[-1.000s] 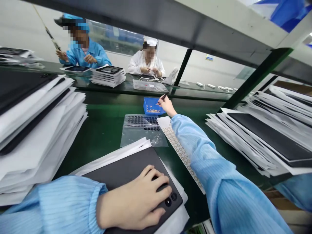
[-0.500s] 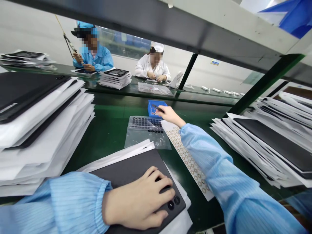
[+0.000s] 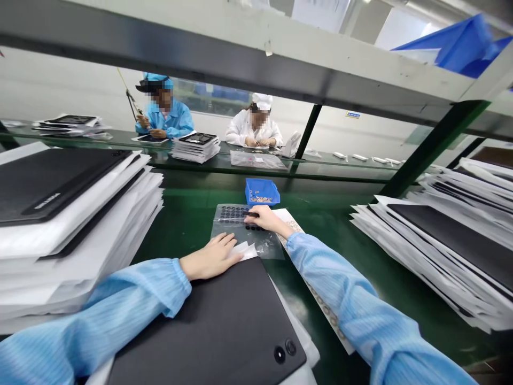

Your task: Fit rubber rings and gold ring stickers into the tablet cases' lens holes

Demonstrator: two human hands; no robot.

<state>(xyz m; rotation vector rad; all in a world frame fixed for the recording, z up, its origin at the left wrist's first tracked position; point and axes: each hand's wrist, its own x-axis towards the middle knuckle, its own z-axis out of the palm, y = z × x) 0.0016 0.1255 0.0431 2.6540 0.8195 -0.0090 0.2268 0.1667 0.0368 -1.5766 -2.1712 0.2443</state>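
A dark tablet (image 3: 208, 326) with two round camera rings at its near right corner lies on white sheets in front of me. My left hand (image 3: 211, 258), fingers apart and holding nothing, reaches over its far edge to a clear plastic sheet (image 3: 248, 246). Rows of black rings (image 3: 232, 213) sit on that sheet. Over the rings, my right hand (image 3: 265, 219) pinches a thin dark tool (image 3: 251, 214); the tool's tip is too small to make out. Partly under my right forearm runs a white strip of pale rings (image 3: 320, 307).
A blue tray (image 3: 262, 192) of small parts stands beyond the sheet. Tall stacks of tablets and white sheets flank me, left (image 3: 92, 240) and right (image 3: 441, 240). A shelf (image 3: 280, 69) crosses overhead. Two people work at the bench opposite.
My left hand has moved from the tablet's camera corner to its far edge. My right hand has come back from the blue tray to the black rings, still with the tool. The view has tilted up.
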